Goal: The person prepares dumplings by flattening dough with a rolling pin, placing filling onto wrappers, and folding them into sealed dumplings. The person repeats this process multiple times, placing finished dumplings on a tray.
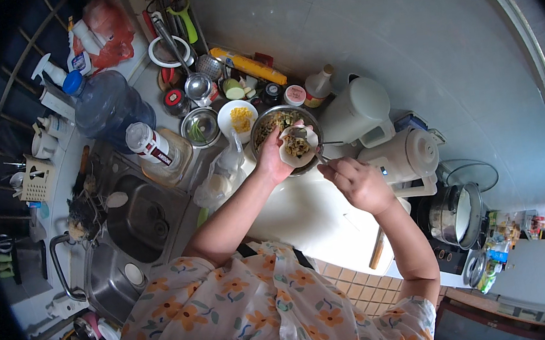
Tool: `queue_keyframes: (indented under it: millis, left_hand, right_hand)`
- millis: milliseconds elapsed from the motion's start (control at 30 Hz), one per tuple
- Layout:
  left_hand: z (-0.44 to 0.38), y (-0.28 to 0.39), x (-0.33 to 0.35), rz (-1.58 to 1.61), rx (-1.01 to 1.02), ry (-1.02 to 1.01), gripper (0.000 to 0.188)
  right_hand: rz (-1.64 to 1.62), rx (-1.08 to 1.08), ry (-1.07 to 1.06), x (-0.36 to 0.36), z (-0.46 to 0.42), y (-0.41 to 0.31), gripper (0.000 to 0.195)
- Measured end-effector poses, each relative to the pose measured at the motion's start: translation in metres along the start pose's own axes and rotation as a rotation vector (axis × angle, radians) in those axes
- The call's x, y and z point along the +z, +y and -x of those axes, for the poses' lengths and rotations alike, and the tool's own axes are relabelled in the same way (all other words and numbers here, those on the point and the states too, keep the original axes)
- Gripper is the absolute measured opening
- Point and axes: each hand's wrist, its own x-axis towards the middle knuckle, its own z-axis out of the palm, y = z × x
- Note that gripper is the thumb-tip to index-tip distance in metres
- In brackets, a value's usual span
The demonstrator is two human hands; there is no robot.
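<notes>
My left hand (271, 161) cups a round dough wrapper (287, 158) with ruffled edges. Chopped filling (295, 145) lies in the wrapper's middle. Directly beneath is a metal bowl (319, 125), which holds more of the mixed filling (275, 120). My right hand (358, 184) grips a thin metal utensil (321, 157) at the wrapper's right edge; its tip is hard to make out. Another thin metal handle (334, 143) sticks out over the bowl's right side. Beside the bowl, a white dish (224, 119) contains yellow corn kernels (241, 119).
A clear plastic bag (220, 185) with pale contents lies left of the white work surface (296, 207). A wooden-handled tool (378, 253) rests at its right edge. Two pale pitchers (357, 105) (399, 155) stand right of the bowl. Further left are a water jug (109, 107) and a double sink (132, 218).
</notes>
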Motion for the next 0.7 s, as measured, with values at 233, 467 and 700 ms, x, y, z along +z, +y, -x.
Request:
queue_keyframes:
  millis: [233,467,700]
  left_hand:
    - [0.004,0.003,0.008,-0.003,0.000,0.045,0.063]
    - [0.001,0.000,0.002,0.085,0.025,0.033,0.061]
    - [0.000,0.002,0.002,0.059,0.071,0.050,0.058]
  right_hand:
    - [0.015,-0.069,-0.078,-0.009,-0.001,-0.001,0.043]
    - [-0.149,0.151,0.138,0.000,0.003,-0.012,0.025]
    - [-0.251,0.306,0.225,0.034,0.025,-0.036,0.020]
